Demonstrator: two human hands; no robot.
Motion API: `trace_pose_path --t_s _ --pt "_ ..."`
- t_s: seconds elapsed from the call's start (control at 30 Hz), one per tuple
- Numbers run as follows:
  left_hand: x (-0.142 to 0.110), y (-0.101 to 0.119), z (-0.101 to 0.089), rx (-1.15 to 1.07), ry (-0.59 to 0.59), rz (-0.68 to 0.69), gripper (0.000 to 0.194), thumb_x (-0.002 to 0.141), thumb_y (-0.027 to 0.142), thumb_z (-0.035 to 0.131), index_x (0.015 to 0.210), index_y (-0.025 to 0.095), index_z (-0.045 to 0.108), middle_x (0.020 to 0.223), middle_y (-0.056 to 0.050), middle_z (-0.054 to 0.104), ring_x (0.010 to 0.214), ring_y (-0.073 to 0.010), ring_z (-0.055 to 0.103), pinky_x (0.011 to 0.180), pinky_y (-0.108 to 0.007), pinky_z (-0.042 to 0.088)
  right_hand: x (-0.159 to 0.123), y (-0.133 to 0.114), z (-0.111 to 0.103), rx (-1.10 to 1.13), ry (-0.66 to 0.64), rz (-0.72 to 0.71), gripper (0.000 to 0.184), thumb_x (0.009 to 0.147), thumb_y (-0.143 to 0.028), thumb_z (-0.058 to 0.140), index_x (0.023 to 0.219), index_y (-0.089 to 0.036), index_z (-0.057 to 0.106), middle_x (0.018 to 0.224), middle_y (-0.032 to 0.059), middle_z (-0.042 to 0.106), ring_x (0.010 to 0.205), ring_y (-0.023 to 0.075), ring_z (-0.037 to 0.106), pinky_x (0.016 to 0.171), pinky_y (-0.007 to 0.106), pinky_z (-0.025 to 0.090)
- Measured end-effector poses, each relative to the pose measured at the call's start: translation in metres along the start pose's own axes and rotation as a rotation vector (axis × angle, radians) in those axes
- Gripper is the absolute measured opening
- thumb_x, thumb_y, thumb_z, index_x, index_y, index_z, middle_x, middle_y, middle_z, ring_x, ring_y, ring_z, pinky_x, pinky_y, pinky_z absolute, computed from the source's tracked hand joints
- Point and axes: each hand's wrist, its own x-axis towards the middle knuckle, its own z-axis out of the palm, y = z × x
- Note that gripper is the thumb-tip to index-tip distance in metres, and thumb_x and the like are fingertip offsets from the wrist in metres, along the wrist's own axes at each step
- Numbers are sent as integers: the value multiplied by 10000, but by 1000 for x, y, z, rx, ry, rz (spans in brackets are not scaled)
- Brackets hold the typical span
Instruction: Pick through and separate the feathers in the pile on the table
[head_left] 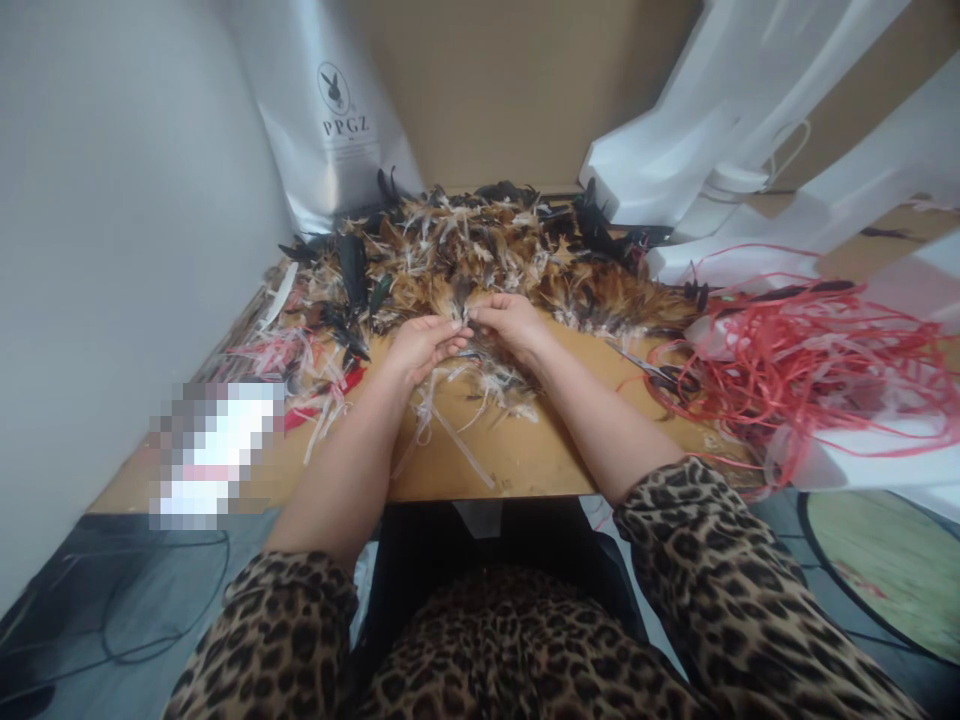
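My left hand and my right hand meet over the middle of the table. Thumb and fingers of each are pinched on the base of a small brown feather bunch, its tips pointing away from me. Whether a thread or ribbon is also between the fingertips is too small to tell. Just beyond lies a wide heap of brown and black feathers. Pale fluffy feathers and loose whitish ribbon strips lie below my hands on the wooden tabletop.
Scissors lie right of my hands, beside a big tangle of red ribbon. Pink and white strips are scattered at left, near a pixelated bright object. A silvery printed bag and white sheets stand behind.
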Motion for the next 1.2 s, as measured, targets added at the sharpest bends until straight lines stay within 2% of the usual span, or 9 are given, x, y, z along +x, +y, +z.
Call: trace_pose_path --t_s 0.3,0.47,0.9,0.97,1.07,1.2 --pt "-2 2 2 36 25 -1 106 644 132 691 694 55 637 648 -78 656 496 -54 580 503 -130 474 -1 0 2 27 -36 11 239 561 -311 720 649 -142 575 476 -28 541 414 52 436 390 169 313" --pt "-3 2 4 103 35 22 136 636 166 702 691 55 646 641 -80 656 498 -55 578 497 -128 472 -4 -1 3 -20 7 -32 192 597 -288 689 632 -147 564 444 -45 507 396 43 400 392 168 287" --pt "-2 2 3 102 18 -18 132 633 169 707 663 67 628 611 -59 640 483 -46 559 478 -125 453 -6 0 5 -105 -6 -60 212 614 -349 652 653 -153 582 458 -55 482 405 46 352 414 186 257" --pt "-2 2 2 108 28 -8 131 640 171 702 685 68 634 651 -72 656 509 -56 577 488 -131 461 -4 1 0 -204 17 -82 215 635 -360 628 679 -151 606 480 -46 504 422 51 367 432 188 280" --pt "-1 3 0 99 55 12 135 657 174 688 716 63 639 722 -97 674 542 -69 599 492 -139 467 -1 -1 -12 -485 35 -157 176 649 -309 606 675 -138 639 562 -12 569 490 64 425 495 196 329" --pt "0 4 -1 75 101 51 122 679 167 667 735 63 636 724 -93 676 533 -65 598 468 -131 452 -2 -6 -21 -893 -83 -185 102 651 -216 572 608 -148 635 575 14 589 524 91 467 534 219 332"
